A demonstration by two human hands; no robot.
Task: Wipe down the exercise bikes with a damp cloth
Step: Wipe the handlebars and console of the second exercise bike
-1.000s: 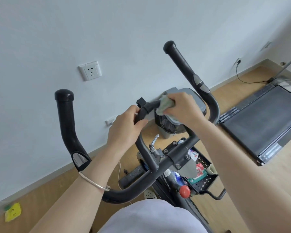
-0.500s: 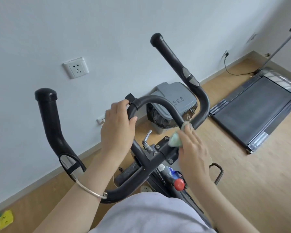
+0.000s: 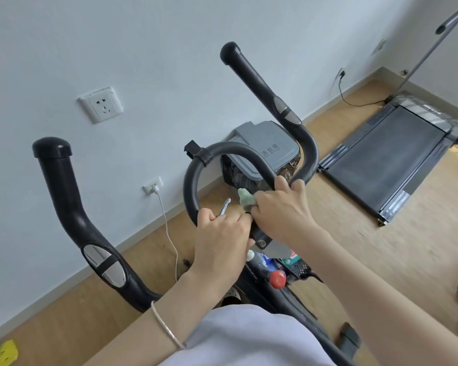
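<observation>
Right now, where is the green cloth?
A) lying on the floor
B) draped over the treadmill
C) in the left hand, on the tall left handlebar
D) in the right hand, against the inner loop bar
D: the grip of the right hand holds the green cloth against the lower part of the inner loop bar, while the left hand grips the loop's other side.

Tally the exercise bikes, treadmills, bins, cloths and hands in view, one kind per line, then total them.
exercise bike: 1
treadmill: 1
bin: 1
cloth: 1
hands: 2, the left hand and the right hand
Total: 6
</observation>
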